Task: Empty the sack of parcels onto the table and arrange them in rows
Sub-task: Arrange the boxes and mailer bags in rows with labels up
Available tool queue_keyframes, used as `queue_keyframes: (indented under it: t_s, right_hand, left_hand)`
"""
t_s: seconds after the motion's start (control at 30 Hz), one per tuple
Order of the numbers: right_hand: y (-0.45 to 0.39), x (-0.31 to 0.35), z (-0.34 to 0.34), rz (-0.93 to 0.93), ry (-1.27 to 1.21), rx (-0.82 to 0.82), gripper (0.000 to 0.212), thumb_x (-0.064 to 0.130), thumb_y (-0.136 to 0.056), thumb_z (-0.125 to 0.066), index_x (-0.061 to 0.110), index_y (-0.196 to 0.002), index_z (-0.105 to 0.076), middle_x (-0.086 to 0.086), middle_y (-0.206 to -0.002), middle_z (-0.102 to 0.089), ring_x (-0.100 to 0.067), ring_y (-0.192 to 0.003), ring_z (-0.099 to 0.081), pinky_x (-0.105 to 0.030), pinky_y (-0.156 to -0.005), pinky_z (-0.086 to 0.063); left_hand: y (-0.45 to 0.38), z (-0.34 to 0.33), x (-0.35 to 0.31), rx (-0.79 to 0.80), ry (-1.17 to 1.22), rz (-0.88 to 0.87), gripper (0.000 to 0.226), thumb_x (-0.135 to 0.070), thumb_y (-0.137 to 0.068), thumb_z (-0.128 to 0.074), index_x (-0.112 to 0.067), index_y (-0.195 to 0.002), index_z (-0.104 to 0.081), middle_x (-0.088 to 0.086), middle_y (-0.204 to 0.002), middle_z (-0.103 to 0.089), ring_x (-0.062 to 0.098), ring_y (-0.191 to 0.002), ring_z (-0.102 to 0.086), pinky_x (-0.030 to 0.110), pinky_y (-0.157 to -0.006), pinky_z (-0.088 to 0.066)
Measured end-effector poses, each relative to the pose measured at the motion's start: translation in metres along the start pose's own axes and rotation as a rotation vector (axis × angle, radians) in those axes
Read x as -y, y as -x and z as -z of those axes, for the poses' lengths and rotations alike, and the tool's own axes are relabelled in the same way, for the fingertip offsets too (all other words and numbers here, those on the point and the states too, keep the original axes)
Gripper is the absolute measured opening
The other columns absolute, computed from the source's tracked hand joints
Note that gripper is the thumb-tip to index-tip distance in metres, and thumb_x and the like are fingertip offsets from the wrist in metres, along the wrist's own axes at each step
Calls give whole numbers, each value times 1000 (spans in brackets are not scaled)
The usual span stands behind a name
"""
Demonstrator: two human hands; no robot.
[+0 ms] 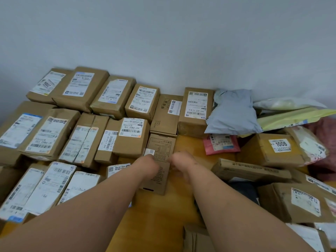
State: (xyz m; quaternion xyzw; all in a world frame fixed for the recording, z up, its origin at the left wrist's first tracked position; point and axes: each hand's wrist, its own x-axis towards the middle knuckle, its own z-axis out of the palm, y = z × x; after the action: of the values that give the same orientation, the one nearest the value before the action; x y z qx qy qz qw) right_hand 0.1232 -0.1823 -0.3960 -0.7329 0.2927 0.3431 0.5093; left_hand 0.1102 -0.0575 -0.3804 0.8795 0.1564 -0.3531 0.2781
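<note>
Tabletop (160, 224): flat box (161, 151) seemingly between both hands.

One view only, head-worn, wide-angle. Looks forward and steeply down over both forearms onto the desk (160, 220). Close range: arms fill the lower frame, reaching away from the lens. Faces a plain wall (163, 33) that takes the upper third. Edges bow outward; near corners blur.
</note>
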Motion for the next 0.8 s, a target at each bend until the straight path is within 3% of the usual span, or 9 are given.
queue_keyframes:
  t_s: [0.1, 0.23, 0.33, 0.43, 0.57, 0.7, 0.8]
  right_hand:
    - [5, 2, 2, -35, -50, 12, 24, 12, -96, -51, 10, -118, -59, -6, -108, -62, -19, -86, -54, -30, -72, -46]
    - [-2, -1, -4, -58, -139, -31, 19, 9, -96, -45, 9, -108, -60, -4, -88, -57, -18, -74, -50, -30, -70, -47]
    - [-6, -5, -16, -89, -220, -8, 31, 11, -95, -43, 12, -121, -62, -9, -104, -68, -23, -85, -62, -30, -63, -51]
    - [-5, -5, -18, -117, -267, -16, 34, 11, -94, -46, 14, -126, -58, -11, -114, -67, -25, -88, -61, -29, -57, -45]
    - [1, -1, -8, -121, -331, 6, 33, 14, -93, -52, 14, -124, -60, -5, -88, -60, -18, -68, -50, -28, -56, -40]
    - [5, 0, -2, -95, -437, 88, 24, 23, -89, -57, 13, -109, -66, -5, -86, -65, -22, -78, -58, -32, -63, -45]
    - [7, 3, 0, -55, -393, 124, 22, 33, -90, -57, 14, -95, -66, -6, -81, -62, -23, -77, -58, -31, -65, -47]
  left_hand:
    - [2, -6, 2, 21, 32, -19, 39, -22, -102, -43, -18, -141, -45, 9, -135, -56, 25, -119, -57, 35, -90, -49]
    - [1, -10, 9, -19, -12, -35, 41, -27, -96, -51, -21, -137, -47, 7, -132, -55, 26, -114, -58, 38, -93, -53]
    - [-1, -13, 11, -61, -89, -23, 48, -32, -92, -52, -25, -140, -48, 7, -137, -47, 29, -117, -54, 46, -98, -50]
    - [-2, -14, 8, -68, -96, -49, 54, -34, -93, -51, -28, -146, -41, 6, -145, -43, 30, -124, -50, 47, -102, -45]
    - [-1, -8, 7, -48, -65, -101, 56, -45, -90, -53, -27, -142, -45, 4, -143, -45, 27, -120, -53, 43, -97, -49]
    - [1, -1, 7, 24, 134, -127, 61, -43, -91, -60, -24, -146, -41, 4, -137, -53, 22, -113, -56, 37, -93, -52]
    - [1, 3, 5, 44, 240, -126, 58, -31, -93, -61, -20, -146, -40, 4, -129, -60, 24, -114, -58, 41, -99, -50]
